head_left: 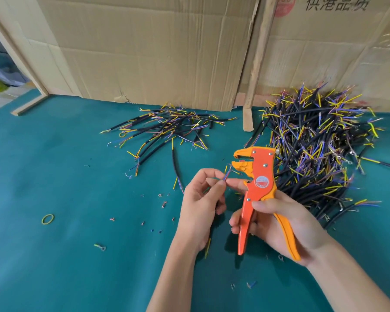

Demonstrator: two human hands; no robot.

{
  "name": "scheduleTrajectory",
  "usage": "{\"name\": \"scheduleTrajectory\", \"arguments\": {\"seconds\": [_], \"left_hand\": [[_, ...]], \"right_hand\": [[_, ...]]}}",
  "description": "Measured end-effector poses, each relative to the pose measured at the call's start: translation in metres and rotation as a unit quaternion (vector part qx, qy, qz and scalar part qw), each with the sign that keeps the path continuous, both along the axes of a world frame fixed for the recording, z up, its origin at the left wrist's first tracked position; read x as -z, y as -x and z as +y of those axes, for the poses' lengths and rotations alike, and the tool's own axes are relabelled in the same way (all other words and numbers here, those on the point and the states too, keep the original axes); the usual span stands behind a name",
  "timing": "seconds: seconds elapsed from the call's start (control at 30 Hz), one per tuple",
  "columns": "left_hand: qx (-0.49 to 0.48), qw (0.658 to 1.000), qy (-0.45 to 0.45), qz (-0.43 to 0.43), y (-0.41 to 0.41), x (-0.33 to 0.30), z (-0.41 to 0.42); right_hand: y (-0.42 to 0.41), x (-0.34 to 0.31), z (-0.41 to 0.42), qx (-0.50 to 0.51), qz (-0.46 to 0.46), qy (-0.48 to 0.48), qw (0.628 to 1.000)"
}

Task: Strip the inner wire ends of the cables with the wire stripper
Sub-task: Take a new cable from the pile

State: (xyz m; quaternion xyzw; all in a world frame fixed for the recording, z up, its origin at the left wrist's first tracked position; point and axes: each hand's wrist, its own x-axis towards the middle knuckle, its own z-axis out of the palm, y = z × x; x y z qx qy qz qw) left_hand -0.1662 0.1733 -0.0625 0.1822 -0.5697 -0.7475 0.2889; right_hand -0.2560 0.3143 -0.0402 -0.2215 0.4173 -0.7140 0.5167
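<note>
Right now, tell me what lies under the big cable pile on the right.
The big cable pile lies on the green mat, which shows all around it. Cardboard stands behind. Whatever sits beneath the tangled cables is covered and cannot be seen.

A green-covered table [54,167] carries cable piles [167,127] at 12 and [320,143] 2 o'clock, a rubber band [47,219] at 9

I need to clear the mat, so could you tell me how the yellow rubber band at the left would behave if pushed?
The rubber band lies flat as a thin loop, so it would probably slide or deform rather than roll. It looks very light and floppy.
</note>
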Motion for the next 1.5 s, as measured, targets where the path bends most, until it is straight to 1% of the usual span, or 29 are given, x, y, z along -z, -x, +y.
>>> {"name": "scheduleTrajectory", "arguments": {"seconds": [0.13,0.27,0.37,0.5,0.6,0.73,0.83,1.0,1.23,1.3,1.4,1.5], "left_hand": [[-0.081,0.996,0.026,0.005,-0.001,0.003,-0.006],[-0.158,0.986,0.035,-0.032,-0.002,0.008,-0.014],[-0.177,0.98,0.068,-0.057,-0.003,0.008,-0.015],[-0.185,0.978,0.072,-0.066,-0.002,0.009,-0.013],[-0.218,0.964,0.126,-0.089,-0.002,0.011,-0.014],[-0.262,0.931,0.227,-0.115,-0.002,0.009,-0.008],[-0.268,0.924,0.246,-0.116,-0.001,0.01,-0.007],[-0.256,0.925,0.253,-0.121,-0.001,0.011,-0.005],[-0.222,0.944,0.201,-0.139,-0.002,0.011,-0.004],[-0.217,0.944,0.199,-0.147,-0.002,0.011,-0.003],[-0.216,0.942,0.206,-0.155,-0.002,0.009,-0.002],[-0.211,0.943,0.199,-0.161,-0.002,0.008,-0.002]], "right_hand": [[-0.008,-0.002,-0.004,-0.024,-0.012,0.012,1.0],[-0.019,0.0,-0.011,-0.042,-0.015,0.0,0.999],[-0.025,0.002,-0.014,-0.029,-0.019,-0.02,0.999],[-0.025,0.002,-0.015,-0.006,-0.027,-0.027,0.999],[-0.025,0.004,-0.016,0.006,-0.049,-0.016,0.999],[-0.028,0.008,-0.018,0.013,-0.067,-0.022,0.997],[-0.028,0.008,-0.019,0.015,-0.062,-0.043,0.997],[-0.029,0.007,-0.021,0.028,-0.066,-0.052,0.996],[-0.033,0.003,-0.019,0.055,-0.025,-0.073,0.996],[-0.032,0.002,-0.018,0.066,-0.012,-0.074,0.995],[-0.031,0.0,-0.018,0.074,-0.021,-0.061,0.995],[-0.031,0.0,-0.019,0.08,-0.01,-0.071,0.994]]}}
